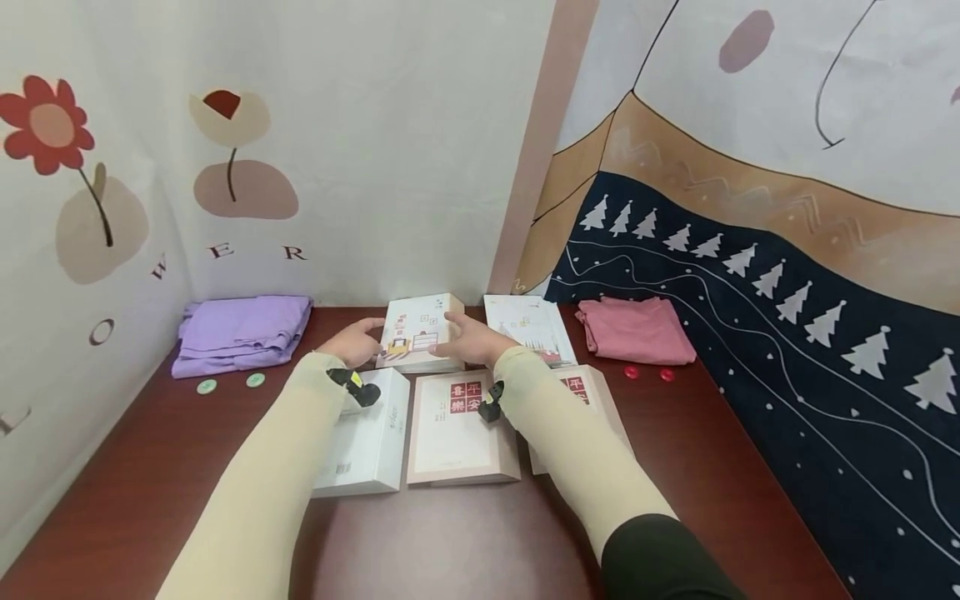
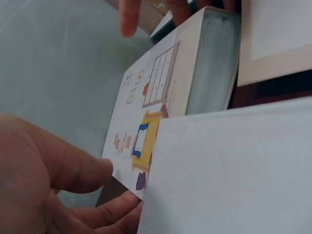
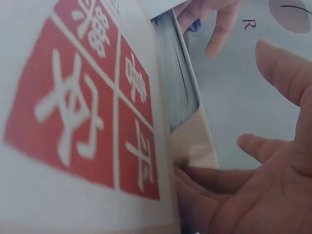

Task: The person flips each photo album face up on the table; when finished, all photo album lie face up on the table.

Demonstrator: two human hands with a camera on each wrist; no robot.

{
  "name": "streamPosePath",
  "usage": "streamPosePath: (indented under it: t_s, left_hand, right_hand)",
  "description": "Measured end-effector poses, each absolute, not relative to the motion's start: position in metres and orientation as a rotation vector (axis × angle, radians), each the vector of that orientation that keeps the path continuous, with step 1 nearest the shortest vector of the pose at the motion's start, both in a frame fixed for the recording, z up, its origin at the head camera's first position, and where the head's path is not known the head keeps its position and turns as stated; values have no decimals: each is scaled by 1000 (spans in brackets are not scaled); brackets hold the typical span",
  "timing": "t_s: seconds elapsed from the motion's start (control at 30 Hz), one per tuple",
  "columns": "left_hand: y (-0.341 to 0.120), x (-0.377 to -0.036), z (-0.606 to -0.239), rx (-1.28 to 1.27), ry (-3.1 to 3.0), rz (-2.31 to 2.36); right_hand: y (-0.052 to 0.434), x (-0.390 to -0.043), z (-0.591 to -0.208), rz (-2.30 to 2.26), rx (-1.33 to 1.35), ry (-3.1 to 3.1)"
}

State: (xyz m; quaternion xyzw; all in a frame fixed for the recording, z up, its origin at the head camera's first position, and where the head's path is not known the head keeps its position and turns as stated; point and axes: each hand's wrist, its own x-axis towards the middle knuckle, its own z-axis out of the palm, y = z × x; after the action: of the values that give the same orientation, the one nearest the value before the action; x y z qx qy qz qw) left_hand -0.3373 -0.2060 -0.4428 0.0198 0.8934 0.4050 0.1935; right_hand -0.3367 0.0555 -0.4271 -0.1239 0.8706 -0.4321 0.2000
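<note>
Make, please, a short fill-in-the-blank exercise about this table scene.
1. Both hands reach for the illustrated book at the ____ of the table.
2. The folded cloth on the left is ____.
3. Two small ____ discs lie before the pink cloth.
4. The left hand and right hand wear ____ sleeves.

Missing words: back; purple; red; beige
</note>
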Motion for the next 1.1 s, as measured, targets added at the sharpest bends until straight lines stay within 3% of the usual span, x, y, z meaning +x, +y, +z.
streamPosePath:
  t_s: [0.6, 0.93, 1.1]
  left_hand:
    - [-199, -344, -436, 203, 2623, 877]
    - [-201, -343, -440, 167, 2533, 1087]
    - [-202, -342, -439, 130, 2371, 1425]
  right_hand:
    - [58, -337, -429, -1220, -314, 2412]
    - [57, -337, -432, -1282, -256, 2367]
    - [58, -338, -432, -1388, -268, 2320]
